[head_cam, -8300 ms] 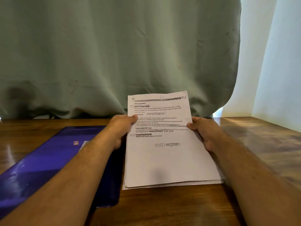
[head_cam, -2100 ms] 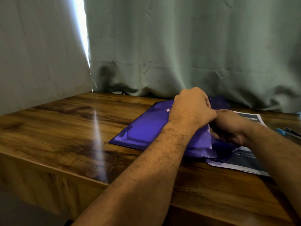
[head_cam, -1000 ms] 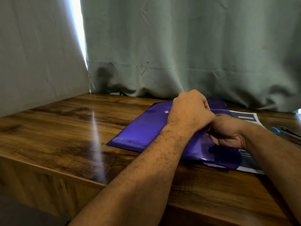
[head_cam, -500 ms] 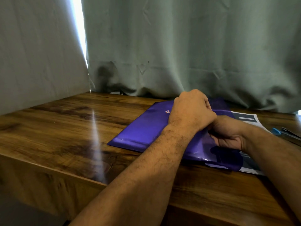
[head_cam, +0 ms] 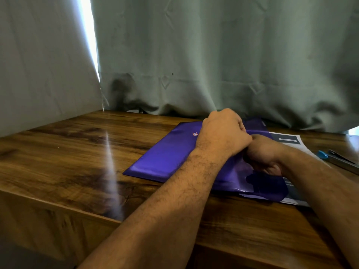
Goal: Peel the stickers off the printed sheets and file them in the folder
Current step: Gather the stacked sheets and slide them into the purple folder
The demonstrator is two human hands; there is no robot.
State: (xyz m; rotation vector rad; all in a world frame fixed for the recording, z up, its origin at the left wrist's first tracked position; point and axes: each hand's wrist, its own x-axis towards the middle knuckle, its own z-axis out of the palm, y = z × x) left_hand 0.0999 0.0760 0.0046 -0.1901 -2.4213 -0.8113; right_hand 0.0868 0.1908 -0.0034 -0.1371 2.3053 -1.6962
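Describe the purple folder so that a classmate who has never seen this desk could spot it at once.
On the wooden table before the green curtain, the purple folder lies flat under both hands. Unlike the white printed sheets beneath it, it is glossy, with a tiny label.

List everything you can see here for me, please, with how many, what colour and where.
folder: one, glossy purple, flat on the table, small label on its cover
printed sheets: a stack, white, partly under the folder's right side
blue-tipped tool: one, blue and dark, far right on the table; what it is I cannot tell
table: one, brown wood
curtain: grey-green, behind the table
left hand: curled, on the folder
right hand: curled, at the folder's flap
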